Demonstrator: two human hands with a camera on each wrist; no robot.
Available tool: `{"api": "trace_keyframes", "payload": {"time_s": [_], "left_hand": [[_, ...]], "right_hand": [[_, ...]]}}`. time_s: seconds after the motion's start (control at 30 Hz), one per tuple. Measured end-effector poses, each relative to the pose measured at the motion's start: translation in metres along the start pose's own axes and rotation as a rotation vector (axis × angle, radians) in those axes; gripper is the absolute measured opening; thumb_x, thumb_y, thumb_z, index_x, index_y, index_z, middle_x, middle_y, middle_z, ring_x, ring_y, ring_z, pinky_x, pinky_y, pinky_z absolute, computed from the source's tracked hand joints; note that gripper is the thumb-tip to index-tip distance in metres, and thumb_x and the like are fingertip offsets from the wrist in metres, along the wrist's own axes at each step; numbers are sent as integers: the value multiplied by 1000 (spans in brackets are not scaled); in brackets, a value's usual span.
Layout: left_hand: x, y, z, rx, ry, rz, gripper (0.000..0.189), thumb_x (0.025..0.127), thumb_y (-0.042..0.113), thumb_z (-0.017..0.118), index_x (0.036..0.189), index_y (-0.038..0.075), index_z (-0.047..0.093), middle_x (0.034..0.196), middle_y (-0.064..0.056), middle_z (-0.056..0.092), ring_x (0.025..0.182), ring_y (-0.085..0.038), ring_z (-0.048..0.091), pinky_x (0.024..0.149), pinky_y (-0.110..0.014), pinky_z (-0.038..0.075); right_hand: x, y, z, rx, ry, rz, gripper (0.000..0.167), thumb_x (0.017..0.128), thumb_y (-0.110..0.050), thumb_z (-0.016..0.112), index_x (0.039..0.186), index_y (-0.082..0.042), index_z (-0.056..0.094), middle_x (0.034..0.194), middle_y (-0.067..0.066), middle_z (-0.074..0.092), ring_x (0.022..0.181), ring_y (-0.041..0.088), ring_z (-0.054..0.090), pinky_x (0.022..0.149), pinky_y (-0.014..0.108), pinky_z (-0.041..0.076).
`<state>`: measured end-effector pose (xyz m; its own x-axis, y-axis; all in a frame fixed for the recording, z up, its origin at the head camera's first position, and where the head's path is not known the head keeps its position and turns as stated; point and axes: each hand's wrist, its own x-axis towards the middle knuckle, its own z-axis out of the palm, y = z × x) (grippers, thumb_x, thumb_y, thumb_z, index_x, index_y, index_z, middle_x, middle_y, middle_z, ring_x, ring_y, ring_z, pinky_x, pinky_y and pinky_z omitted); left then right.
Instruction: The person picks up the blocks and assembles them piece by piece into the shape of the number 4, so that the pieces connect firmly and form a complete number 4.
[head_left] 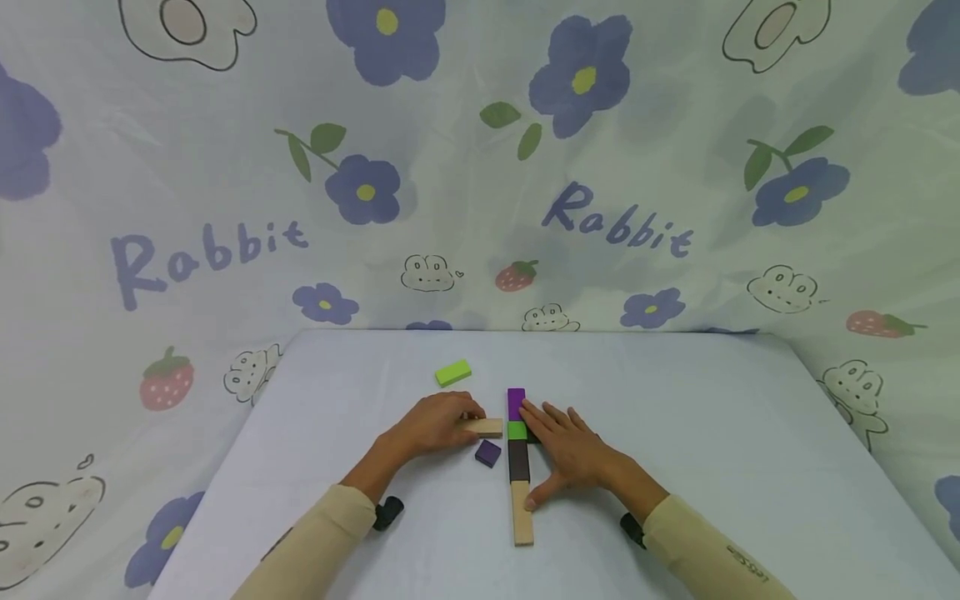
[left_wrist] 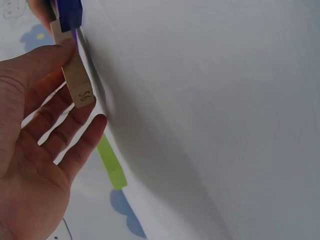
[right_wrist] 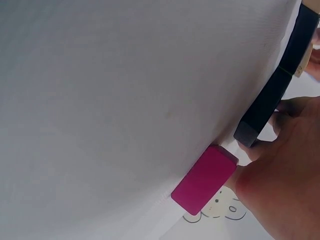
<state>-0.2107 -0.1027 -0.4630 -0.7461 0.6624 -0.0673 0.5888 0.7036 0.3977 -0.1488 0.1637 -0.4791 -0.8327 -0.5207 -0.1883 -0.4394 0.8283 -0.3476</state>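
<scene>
White-covered tabletop (head_left: 675, 383) meets a Rabbit-print backdrop (head_left: 465, 208). The left hand (head_left: 438, 425) pinches a plain wooden block (head_left: 489, 427) at its fingertips; the right hand (head_left: 573, 450), fingers spread, touches the block row (head_left: 519, 460) to its left. I'd brace the row lightly, keeping that block square.

Held pale block (head_left: 489, 427): looking like bare wood, smooth, matt
Row-end pale block (head_left: 522, 521): showing the same bare-wood look, matt
Purple block (head_left: 516, 403): looking painted, smooth, even, low sheen
Green block (head_left: 517, 430) and dark brown block (head_left: 518, 461): looking coated, matt
Lime block (head_left: 453, 373): looking painted, flat, smooth
Bench cover (head_left: 675, 400): looking like white cloth, matt, showing faint creases
Backdrop (head_left: 465, 192): looking like thin printed sheet, slightly rippling, fibre or plastic being unclear
Sleeves (head_left: 315, 542): looking like soft cloth, matt
</scene>
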Motion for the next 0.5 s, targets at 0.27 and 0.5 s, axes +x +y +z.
{"api": "trace_keyframes", "payload": {"time_s": [0.27, 0.5], "left_hand": [[2, 7, 0, 8, -1, 16, 29, 90, 26, 77, 117, 14, 75, 101, 8, 67, 85, -7, 56, 80, -31, 49], [3, 8, 3, 20, 9, 24, 29, 89, 25, 77, 116, 15, 75, 98, 9, 66, 82, -7, 54, 76, -29, 48]], "right_hand": [[-1, -1, 0, -3, 0, 9, 139, 58, -82, 78, 164, -15, 16, 169, 1, 13, 153, 35, 14, 118, 64, 10], [-1, -2, 0, 2, 3, 18, 139, 58, -80, 80, 164, -16, 17, 169, 1, 14, 153, 35, 14, 119, 64, 9]]}}
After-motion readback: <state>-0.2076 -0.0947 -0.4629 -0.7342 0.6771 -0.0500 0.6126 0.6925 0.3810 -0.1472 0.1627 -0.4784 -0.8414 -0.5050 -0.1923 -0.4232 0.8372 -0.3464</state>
